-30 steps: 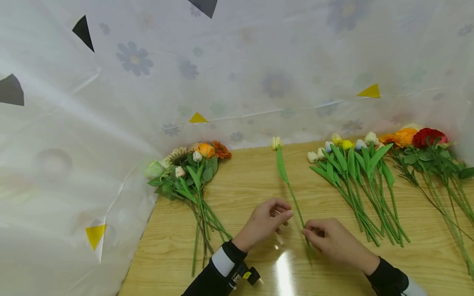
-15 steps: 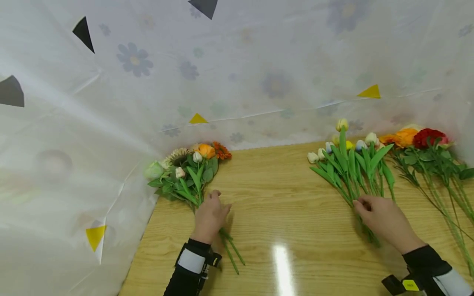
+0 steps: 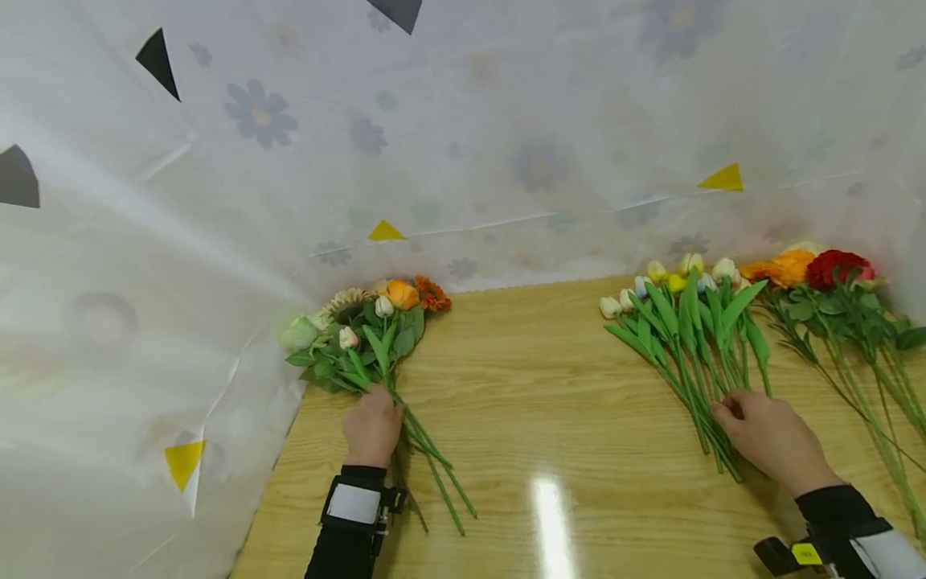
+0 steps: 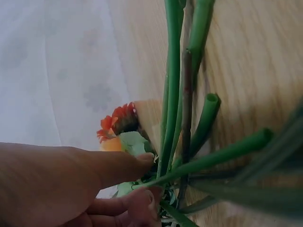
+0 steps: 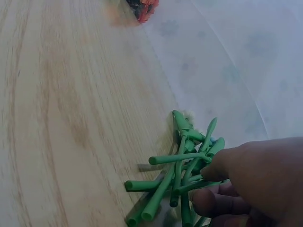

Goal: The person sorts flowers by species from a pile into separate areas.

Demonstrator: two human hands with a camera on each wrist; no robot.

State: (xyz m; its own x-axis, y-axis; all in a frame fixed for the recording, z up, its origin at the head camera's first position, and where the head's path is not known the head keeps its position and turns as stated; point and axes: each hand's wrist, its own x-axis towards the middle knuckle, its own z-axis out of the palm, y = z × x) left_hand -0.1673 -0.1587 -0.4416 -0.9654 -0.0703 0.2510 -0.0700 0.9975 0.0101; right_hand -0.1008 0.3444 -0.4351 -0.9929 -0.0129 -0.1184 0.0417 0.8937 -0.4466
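Observation:
In the head view my left hand (image 3: 373,427) is at the left bunch of mixed flowers (image 3: 415,326), its fingers bent over the stems just below the leaves. Up close, its thumb and forefinger pinch a green flower stem (image 4: 213,156), with other stems (image 4: 173,85) crossing beside it. My right hand (image 3: 774,441) is on the right side of the table, at the pile of tulips (image 3: 676,310). Its thumb and forefinger pinch the stem of a pale yellow tulip (image 3: 691,264) lying on the pile. Several green stem ends (image 5: 161,191) point out near those fingers.
Farther right lies another group of flowers, including a red flower (image 3: 839,269) and an orange flower (image 3: 792,265). A wooden table (image 3: 535,394) carries everything. A pale translucent sheet with printed flowers (image 3: 506,145) stands along its back and left side.
The right hand has carried the single pale yellow tulip from the middle to the right pile and laid it there. My left hand has moved left to the mixed flowers and taken hold of a stem.

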